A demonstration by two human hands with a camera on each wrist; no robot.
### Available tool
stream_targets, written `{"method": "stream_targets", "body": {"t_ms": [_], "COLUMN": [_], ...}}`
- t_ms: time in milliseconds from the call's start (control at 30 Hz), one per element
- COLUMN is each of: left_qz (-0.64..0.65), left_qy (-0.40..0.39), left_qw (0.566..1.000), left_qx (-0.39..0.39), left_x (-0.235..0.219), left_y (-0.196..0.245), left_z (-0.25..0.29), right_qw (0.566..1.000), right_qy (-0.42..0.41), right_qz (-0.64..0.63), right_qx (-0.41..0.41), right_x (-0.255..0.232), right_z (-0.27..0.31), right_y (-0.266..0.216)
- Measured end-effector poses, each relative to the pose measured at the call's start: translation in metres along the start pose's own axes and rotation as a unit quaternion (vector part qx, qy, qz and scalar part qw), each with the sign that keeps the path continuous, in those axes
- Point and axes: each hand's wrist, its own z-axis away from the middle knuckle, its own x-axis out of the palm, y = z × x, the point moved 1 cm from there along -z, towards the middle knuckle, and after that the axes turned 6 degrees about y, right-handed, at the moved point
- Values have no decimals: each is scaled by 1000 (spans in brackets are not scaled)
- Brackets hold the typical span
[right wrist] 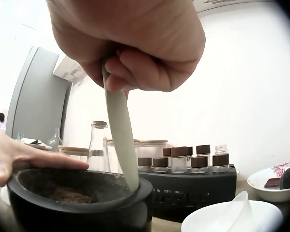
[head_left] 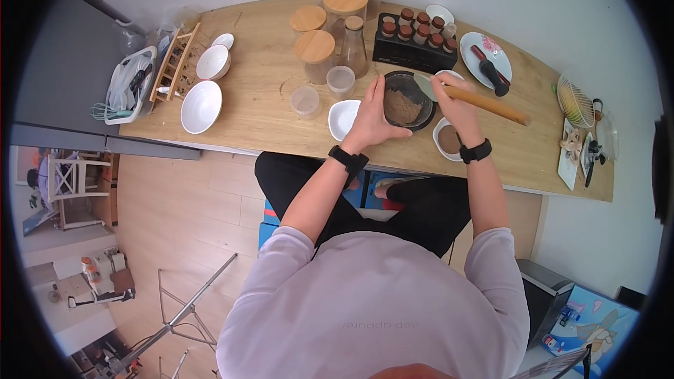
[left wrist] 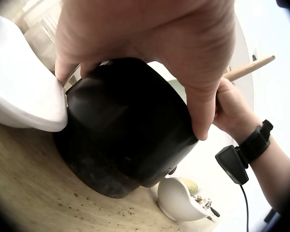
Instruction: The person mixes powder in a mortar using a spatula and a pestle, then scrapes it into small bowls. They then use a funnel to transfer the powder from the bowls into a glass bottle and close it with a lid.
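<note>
A thick-walled black mortar (right wrist: 67, 211) stands near the table's front edge with brown powder (head_left: 403, 108) inside. My left hand (head_left: 372, 121) grips its side, the thumb on one side and the fingers across on the other. In my right hand (head_left: 458, 109) is a spatula (head_left: 491, 104) with a wooden handle and a pale green blade (right wrist: 120, 130). The blade points down, its tip at the inner wall by the rim in the right wrist view. Just below my right hand sits a small white bowl (head_left: 439, 150) of brown powder.
A white square dish (head_left: 342, 121) sits left of the mortar, near two clear plastic cups (head_left: 305, 102). Behind stand wood-lidded jars (head_left: 314, 63) and a black rack (head_left: 404, 52) of small bottles. A floral plate (head_left: 500, 56) lies at the right, white bowls (head_left: 201, 107) at the left.
</note>
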Motion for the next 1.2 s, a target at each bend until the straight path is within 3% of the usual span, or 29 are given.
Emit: {"method": "stream_targets", "body": {"t_ms": [133,233,367,400,500,633,767,867,967,1167,1200], "left_qz": [-6,-1,-3,-6,-6,-8,1,3,1,-5,-7], "left_qy": [-2,-3,-2,-1,-6,-8,-13,-18,-18,-31,-33], "left_qw": [1000,1000,1000,1000,1000,1000,1000,1000,1000,999,999], "left_qx": [0,-7,-3,-2,-7,-11,-8,-12,-15,-29,-35], "left_x": [0,-1,0,0,0,0,1,1,1,1,-1], "left_y": [2,1,1,1,2,0,1,3,0,6,6], "left_z": [-1,2,0,0,0,1,-1,0,-1,0,0], "right_qw": [997,994,994,989,982,980,985,983,977,974,979], "right_qy": [-63,-60,-23,-32,-50,-40,-23,-25,-31,-65,-55], "right_qz": [-34,-15,94,100,88,-2,-36,-34,-60,-107,-62], "right_qx": [38,86,57,104,159,195,168,178,203,190,185], "right_x": [26,17,6,9,38,32,36,56,42,40,49], "right_z": [17,7,-2,0,5,-8,-8,4,-1,2,6], "right_y": [0,-4,-2,-7,-3,-21,-33,-5,3,-13,-12]}}
